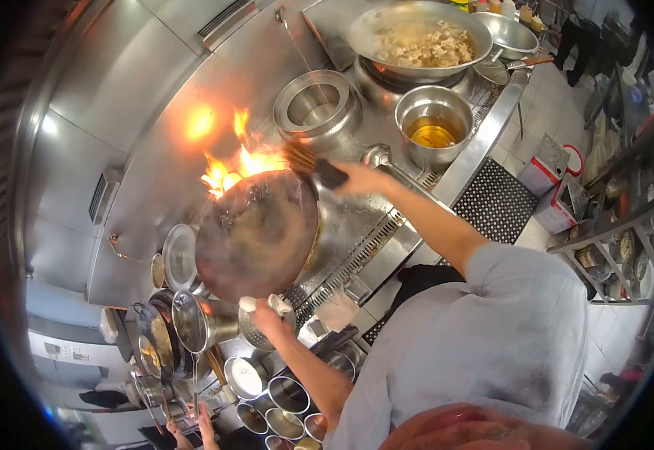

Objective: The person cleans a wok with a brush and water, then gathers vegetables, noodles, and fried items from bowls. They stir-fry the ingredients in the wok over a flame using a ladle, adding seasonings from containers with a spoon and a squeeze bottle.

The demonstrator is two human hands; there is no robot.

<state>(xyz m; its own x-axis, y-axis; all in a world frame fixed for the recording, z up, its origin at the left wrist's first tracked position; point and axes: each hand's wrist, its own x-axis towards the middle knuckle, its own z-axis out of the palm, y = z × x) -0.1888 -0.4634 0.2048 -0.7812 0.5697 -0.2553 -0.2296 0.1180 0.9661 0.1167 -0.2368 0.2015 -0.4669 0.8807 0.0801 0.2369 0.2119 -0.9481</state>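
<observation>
A large wok (255, 232) is tilted on the range, its broad dark surface towards me, with steam or smoke over it. Flames (244, 163) rise behind its far rim. My left hand (269, 321) is closed at the wok's near edge around a white cloth (279, 304); the grip beneath is partly hidden. In my right hand (358, 180) is a wok brush (302, 159), held by its dark end, with the brown bristles near the wok's upper right rim. A metal ladle (378, 155) lies just beyond my right hand.
Behind are a deep pot (285, 109), a wide pan of food (364, 39) and a pot of yellowish liquid (405, 116). Metal containers (289, 394) crowd the lower side. Another person's hands (205, 427) are at the lower left. Shelving (604, 289) stands at right.
</observation>
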